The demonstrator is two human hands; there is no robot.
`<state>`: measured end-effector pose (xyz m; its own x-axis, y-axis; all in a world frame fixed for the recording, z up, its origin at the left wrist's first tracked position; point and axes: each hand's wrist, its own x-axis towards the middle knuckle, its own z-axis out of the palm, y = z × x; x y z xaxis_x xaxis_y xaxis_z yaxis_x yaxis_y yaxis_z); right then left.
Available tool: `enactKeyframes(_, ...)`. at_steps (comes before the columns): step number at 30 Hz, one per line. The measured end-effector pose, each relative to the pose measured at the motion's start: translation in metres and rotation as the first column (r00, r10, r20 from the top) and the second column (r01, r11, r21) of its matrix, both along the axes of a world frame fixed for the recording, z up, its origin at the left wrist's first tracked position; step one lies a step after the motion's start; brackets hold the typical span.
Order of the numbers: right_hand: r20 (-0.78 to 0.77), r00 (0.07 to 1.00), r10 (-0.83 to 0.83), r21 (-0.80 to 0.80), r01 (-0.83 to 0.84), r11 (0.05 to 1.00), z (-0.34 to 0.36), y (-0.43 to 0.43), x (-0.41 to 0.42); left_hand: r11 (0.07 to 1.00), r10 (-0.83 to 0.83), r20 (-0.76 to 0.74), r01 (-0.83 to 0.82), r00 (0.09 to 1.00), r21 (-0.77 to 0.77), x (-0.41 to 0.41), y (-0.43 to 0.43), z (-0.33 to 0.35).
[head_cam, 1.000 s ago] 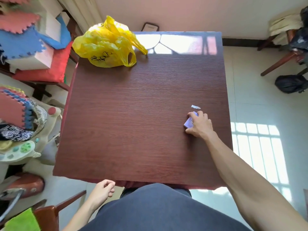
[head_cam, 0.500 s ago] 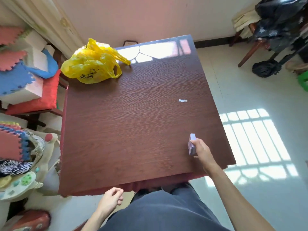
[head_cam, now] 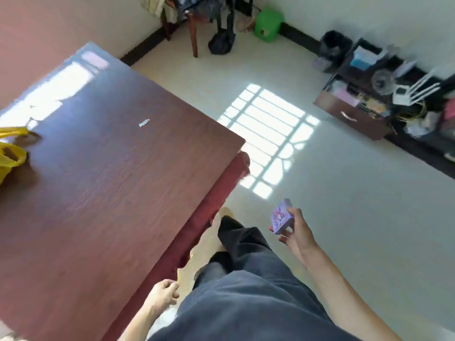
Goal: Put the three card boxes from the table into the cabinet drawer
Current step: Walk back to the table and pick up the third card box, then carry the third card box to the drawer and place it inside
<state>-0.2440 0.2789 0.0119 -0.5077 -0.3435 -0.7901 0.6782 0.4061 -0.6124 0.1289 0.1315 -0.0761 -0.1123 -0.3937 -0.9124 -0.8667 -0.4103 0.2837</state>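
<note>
My right hand holds a small purple card box in its fingers, out over the floor to the right of the dark wooden table. My left hand hangs by the table's near edge, fingers curled with nothing in them. A dark brown cabinet drawer stands pulled open at the far right, with pink and other items inside. No other card box shows on the table.
A yellow plastic bag lies at the table's left edge and a small white paper scrap near its middle. A chair with black bags, a green bin and clutter on the cabinet top line the far wall. Pale tiled floor lies between.
My right hand lifted the purple box off the table and carried it out over the floor. My view swung right, away from the table, and the open drawer came into sight.
</note>
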Motion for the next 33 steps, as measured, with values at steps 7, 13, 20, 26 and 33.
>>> enactKeyframes(7,0.033,0.94,-0.34,0.017,0.34,0.94,-0.003,0.128,0.029,0.963,-0.265,-0.028,0.266,0.964,0.039,-0.078,-0.001,0.005)
enactKeyframes(13,0.056,0.826,-0.56,0.029,0.56,0.828,-0.005,0.198,0.038,0.837,-0.547,-0.077,0.548,0.833,-0.018,-0.181,0.02,0.025)
enactKeyframes(20,0.112,0.75,-0.652,0.012,0.655,0.755,-0.013,0.262,0.005,0.672,-0.741,-0.071,0.737,0.668,-0.073,-0.296,0.058,0.036)
enactKeyframes(26,0.107,0.749,-0.654,0.021,0.656,0.755,-0.011,0.305,-0.075,0.672,-0.739,-0.032,0.734,0.672,-0.101,-0.373,0.086,0.042)
enactKeyframes(33,0.063,0.785,-0.616,0.005,0.617,0.787,0.0,0.32,-0.184,0.682,-0.73,0.011,0.729,0.684,-0.06,-0.424,0.09,0.037)
